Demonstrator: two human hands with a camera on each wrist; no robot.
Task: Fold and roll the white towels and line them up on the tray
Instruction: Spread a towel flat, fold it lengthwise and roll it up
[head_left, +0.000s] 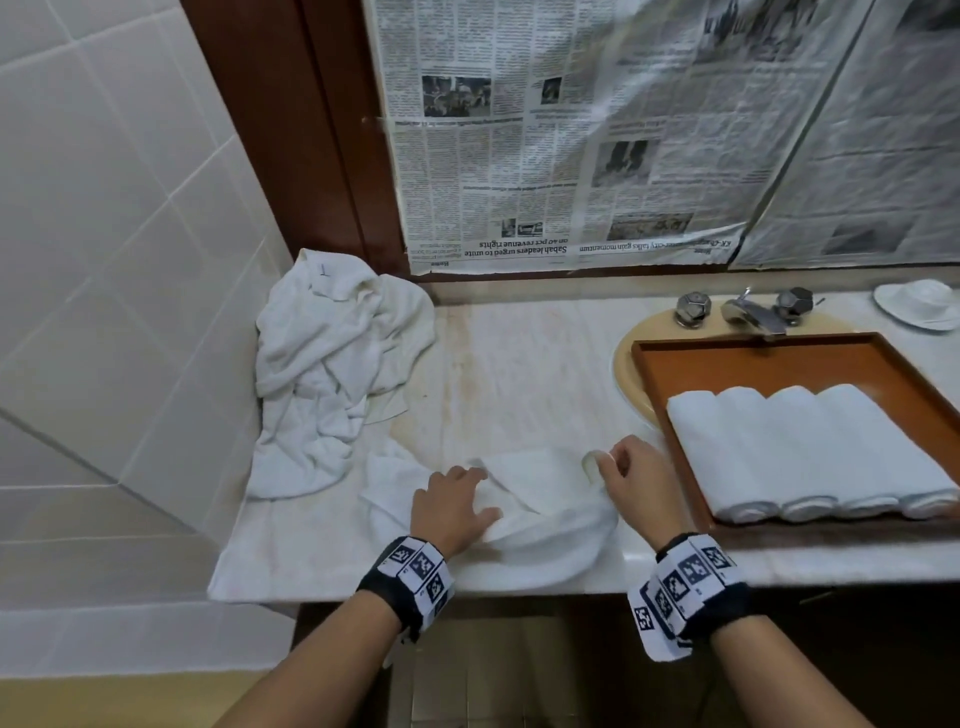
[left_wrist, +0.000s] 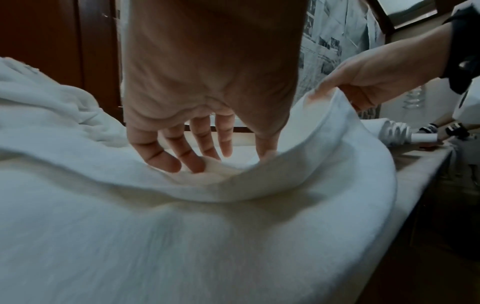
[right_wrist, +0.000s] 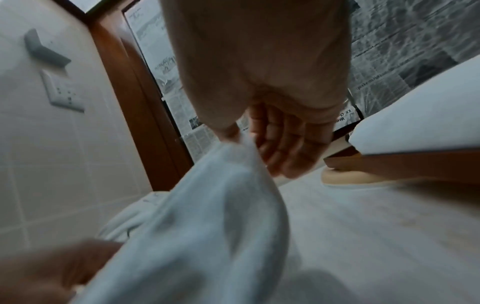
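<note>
A white towel (head_left: 545, 499) lies half folded near the front edge of the marble counter (head_left: 519, 364). My left hand (head_left: 457, 499) rests on its left part with fingers spread, pressing the cloth down (left_wrist: 197, 144). My right hand (head_left: 618, 467) pinches the towel's right edge and holds it raised off the counter (right_wrist: 244, 148), also visible in the left wrist view (left_wrist: 363, 82). Right of the hands an orange-brown tray (head_left: 753, 358) holds several rolled white towels (head_left: 805, 447) side by side along its near side.
A heap of loose white towels (head_left: 332, 364) fills the counter's left end against the tiled wall. The tray sits over a beige sink (head_left: 626, 374), with a faucet (head_left: 748, 312) behind it and a white dish (head_left: 919, 304) at far right. Newspaper covers the wall behind.
</note>
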